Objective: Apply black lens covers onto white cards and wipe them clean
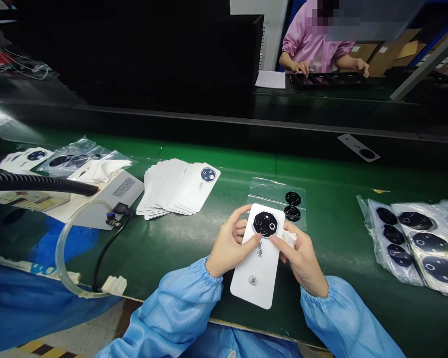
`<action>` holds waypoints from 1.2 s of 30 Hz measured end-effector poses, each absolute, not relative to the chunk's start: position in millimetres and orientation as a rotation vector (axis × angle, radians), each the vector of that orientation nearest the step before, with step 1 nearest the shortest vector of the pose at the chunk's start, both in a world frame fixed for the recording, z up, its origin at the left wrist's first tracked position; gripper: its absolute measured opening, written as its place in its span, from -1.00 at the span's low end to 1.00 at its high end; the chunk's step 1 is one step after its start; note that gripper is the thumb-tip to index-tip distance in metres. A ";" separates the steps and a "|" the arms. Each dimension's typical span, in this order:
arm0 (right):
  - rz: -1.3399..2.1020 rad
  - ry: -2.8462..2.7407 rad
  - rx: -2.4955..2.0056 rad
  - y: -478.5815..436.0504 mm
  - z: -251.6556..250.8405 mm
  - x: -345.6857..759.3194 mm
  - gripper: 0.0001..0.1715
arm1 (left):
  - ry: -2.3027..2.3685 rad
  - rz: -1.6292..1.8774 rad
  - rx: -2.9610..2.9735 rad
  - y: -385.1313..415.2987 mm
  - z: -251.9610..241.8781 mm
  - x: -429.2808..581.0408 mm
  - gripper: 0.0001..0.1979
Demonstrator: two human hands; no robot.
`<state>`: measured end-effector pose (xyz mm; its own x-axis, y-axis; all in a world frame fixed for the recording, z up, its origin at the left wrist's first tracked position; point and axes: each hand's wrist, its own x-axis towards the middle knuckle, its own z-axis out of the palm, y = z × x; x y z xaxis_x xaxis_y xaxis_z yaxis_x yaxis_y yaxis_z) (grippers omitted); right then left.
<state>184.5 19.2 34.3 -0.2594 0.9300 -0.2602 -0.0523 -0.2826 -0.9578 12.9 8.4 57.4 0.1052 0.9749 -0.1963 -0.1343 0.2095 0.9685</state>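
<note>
Head view: left hand [229, 246] and right hand [302, 258] are both gripping a white rounded-rectangle phone back cover [259, 263], its black octagonal camera plate [265, 223] pointing away; printed marks unreadable.

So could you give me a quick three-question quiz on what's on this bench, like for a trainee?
1. True or false: both hands hold the white phone cover.
2. The fanned stack of white covers lies on which side of the held one: A own left, B own right?
3. What colour is the table mat?

Key: 1 true: left hand and right hand grip it. 2 A. 3 green.
</note>
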 end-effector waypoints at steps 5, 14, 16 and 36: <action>1.783 -1.108 -1.186 18.2 42.5 181.2 -0.72 | 1.117 1.077 0.972 8.7 55.4 13.8 -0.37; 1.843 -0.991 -1.194 17.9 42.9 179.1 -0.71 | 1.145 1.064 0.889 10.6 52.6 16.1 -0.25; 1.843 -0.989 -1.202 17.6 43.6 179.1 -0.72 | 1.147 1.057 0.888 10.6 52.9 15.8 -0.26; 1.621 -1.240 -1.293 19.1 40.4 180.9 -0.70 | 1.168 1.019 0.966 8.8 51.9 15.1 -0.34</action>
